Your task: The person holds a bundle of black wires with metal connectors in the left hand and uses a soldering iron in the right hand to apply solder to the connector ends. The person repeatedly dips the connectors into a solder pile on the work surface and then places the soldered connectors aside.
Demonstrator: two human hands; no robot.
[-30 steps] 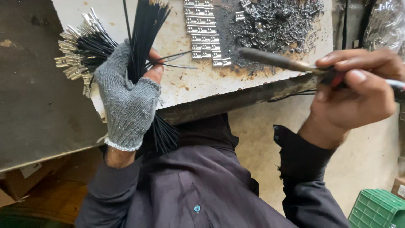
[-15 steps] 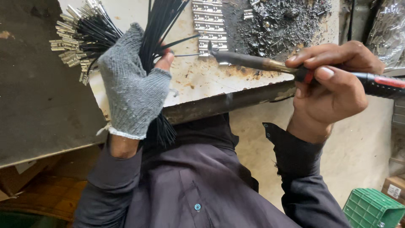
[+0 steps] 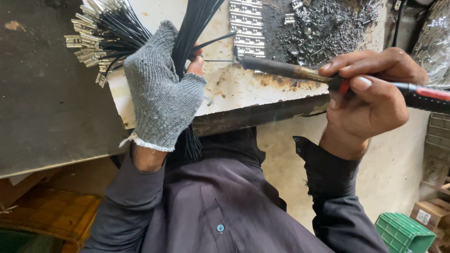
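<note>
My left hand (image 3: 161, 91), in a grey knit glove with bare fingertips, grips a thick bundle of black wires (image 3: 194, 28) against the white bench top (image 3: 225, 89). One thin wire (image 3: 218, 60) sticks out from my fingers toward the right. My right hand (image 3: 370, 93) holds a soldering iron (image 3: 286, 70) by its red and black handle. The iron's dark tip sits at the end of that thin wire, just under a strip of small metal terminals (image 3: 247, 28).
A fan of black wires with metal terminals (image 3: 101, 35) lies at the top left. Grey solder debris (image 3: 323, 23) covers the bench at the top right. A green plastic crate (image 3: 405, 232) and a cardboard box (image 3: 429, 213) stand on the floor at the lower right.
My right hand has brought the soldering iron leftward across the bench until its tip reached the thin wire. My left hand has stayed on the bundle.
</note>
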